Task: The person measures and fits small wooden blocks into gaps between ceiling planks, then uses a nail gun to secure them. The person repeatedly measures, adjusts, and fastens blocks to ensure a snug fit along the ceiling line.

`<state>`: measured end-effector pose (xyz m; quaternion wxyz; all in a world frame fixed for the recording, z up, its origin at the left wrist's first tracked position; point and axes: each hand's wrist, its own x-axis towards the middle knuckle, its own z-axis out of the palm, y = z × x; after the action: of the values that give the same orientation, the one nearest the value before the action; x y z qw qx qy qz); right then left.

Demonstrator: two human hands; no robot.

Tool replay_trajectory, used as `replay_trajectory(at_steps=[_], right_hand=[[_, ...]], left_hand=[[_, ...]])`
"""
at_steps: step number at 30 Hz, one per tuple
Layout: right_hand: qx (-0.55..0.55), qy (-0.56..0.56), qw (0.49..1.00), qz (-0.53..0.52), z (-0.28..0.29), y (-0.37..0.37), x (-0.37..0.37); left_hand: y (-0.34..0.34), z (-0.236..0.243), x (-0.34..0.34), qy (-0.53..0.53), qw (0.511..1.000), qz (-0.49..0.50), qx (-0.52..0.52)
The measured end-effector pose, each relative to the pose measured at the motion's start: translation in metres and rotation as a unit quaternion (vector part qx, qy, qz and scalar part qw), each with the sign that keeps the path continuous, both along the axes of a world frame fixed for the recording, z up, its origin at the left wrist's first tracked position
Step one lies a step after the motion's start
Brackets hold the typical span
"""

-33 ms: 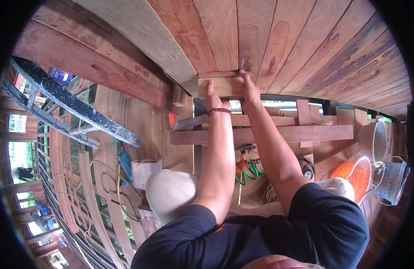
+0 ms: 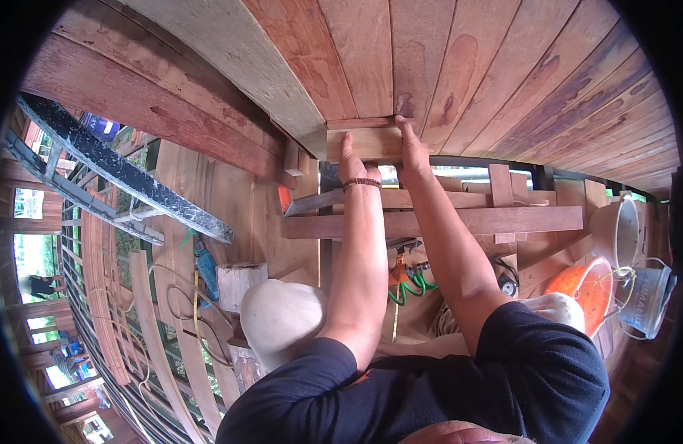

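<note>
Both my arms reach forward to a short piece of pale wood (image 2: 376, 143) that sits against the near ends of the reddish planks (image 2: 367, 66). My left hand (image 2: 350, 157) grips its left part, thumb laid on the face and fingers curled underneath, mostly hidden. At the right end my right hand (image 2: 413, 152) is closed around the wood, its thumb reaching up to the plank edge. A thin reddish strip (image 2: 364, 123) shows between the pale piece and the planks. On the left, a greyish beam (image 2: 245, 59) runs up to this corner.
A paint-spotted dark ladder (image 2: 127, 166) leans at the left. Below my arms lie a reddish board (image 2: 504, 220), an orange tool (image 2: 398, 272) and a green coiled hose (image 2: 412, 290). At right stand an orange bucket (image 2: 589, 285), a whitish bucket (image 2: 615, 229) and a grey bucket (image 2: 645, 300).
</note>
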<state>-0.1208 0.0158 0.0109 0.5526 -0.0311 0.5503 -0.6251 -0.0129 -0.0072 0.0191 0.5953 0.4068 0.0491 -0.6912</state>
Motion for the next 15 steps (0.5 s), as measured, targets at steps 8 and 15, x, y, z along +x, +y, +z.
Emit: replay_trajectory(at_steps=[8, 15], right_hand=[[-0.014, 0.001, 1.000, -0.007, -0.009, -0.008, -0.007], [-0.044, -0.037, 0.998, -0.005, 0.008, -0.003, 0.000]], left_hand=[[-0.003, 0.007, -0.007, -0.012, 1.000, -0.003, 0.008], [-0.005, 0.006, -0.003, -0.029, 0.999, 0.004, 0.018]])
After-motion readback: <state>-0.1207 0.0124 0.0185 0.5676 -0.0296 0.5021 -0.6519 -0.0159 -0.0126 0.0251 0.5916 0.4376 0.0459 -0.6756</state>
